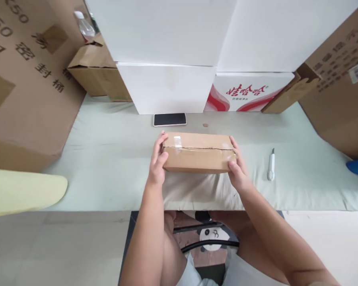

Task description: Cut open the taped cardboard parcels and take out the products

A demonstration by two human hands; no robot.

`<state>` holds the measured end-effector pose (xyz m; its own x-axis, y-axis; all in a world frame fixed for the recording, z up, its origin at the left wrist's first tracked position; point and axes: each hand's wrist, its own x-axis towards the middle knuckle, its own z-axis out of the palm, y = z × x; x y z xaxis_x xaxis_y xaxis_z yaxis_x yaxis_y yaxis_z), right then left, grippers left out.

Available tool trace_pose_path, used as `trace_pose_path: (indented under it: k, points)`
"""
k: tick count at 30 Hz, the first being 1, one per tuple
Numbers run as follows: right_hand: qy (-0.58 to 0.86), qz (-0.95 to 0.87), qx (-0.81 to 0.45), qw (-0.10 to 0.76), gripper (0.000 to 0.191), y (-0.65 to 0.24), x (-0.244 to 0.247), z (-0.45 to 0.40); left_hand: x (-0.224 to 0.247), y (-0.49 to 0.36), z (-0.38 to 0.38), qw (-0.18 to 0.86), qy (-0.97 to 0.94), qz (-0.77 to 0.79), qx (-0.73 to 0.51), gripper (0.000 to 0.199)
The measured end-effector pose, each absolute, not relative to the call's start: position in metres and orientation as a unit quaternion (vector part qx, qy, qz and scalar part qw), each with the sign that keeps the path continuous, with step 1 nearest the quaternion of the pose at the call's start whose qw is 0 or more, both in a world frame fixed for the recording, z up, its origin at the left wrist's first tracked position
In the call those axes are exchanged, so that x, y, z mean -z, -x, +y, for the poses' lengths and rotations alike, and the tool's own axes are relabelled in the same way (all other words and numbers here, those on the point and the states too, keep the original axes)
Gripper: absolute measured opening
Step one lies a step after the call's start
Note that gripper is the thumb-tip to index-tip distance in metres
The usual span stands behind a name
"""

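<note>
Between my two hands is a small brown cardboard box (198,159), its long seam running left to right with clear tape across it. My left hand (159,161) grips the box's left end, thumb on the near face and fingers around the far side. At the right end, my right hand (238,165) holds the box the same way, its thumb at the near corner. A white utility knife (271,165) lies to the right of my right hand, its tip pointing away. Beyond the box rests a phone (170,119) with a dark screen.
White boxes (170,87) are stacked at the back of the cloth-covered table (107,159). Large cartons stand at left (32,99) and right (343,95). A small brown piece (205,125) lies beyond the held box. A yellow-green object (24,192) juts in at left.
</note>
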<state>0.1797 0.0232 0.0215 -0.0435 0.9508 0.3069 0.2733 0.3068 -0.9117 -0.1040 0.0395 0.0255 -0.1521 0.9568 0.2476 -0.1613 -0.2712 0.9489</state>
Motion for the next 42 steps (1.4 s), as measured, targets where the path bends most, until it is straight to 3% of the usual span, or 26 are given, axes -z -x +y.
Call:
trace_pose_path:
  k: [8, 13, 17, 19, 23, 27, 32, 37, 42]
  points:
    - [0.435, -0.592, -0.404, 0.546, 0.052, -0.198, -0.024, 0.020, -0.038, 0.077, 0.032, 0.458, -0.400, 0.431, -0.667, 0.051]
    - [0.441, -0.578, -0.375, 0.575, 0.054, -0.207, -0.029, 0.019, -0.043, 0.053, 0.013, 0.432, -0.409, 0.450, -0.666, 0.059]
    - [0.480, -0.534, -0.341, 0.607, 0.043, -0.231, -0.034, 0.020, -0.043, 0.037, 0.007, 0.415, -0.414, 0.466, -0.662, 0.060]
    - [0.593, -0.522, -0.255, 0.558, 0.036, -0.253, -0.035, 0.022, -0.045, 0.032, 0.009, 0.409, -0.414, 0.465, -0.667, 0.060]
    - [0.810, -0.464, -0.130, 0.334, 0.034, -0.305, -0.026, 0.029, -0.054, 0.021, 0.014, 0.401, -0.410, 0.454, -0.682, 0.061]
    - [0.827, -0.460, -0.159, 0.283, 0.036, -0.335, -0.011, 0.034, -0.059, 0.012, 0.015, 0.399, -0.409, 0.456, -0.682, 0.062]
    - [0.779, -0.489, -0.183, 0.347, 0.044, -0.330, -0.008, 0.046, -0.049, 0.015, 0.011, 0.402, -0.438, 0.479, -0.646, 0.059]
    - [0.641, -0.349, -0.317, 0.606, 0.047, -0.316, -0.008, 0.057, -0.036, 0.021, 0.012, 0.407, -0.443, 0.463, -0.651, 0.057]
    - [0.486, -0.239, -0.430, 0.723, 0.040, -0.317, -0.014, 0.056, -0.032, 0.018, 0.016, 0.418, -0.428, 0.449, -0.664, 0.053]
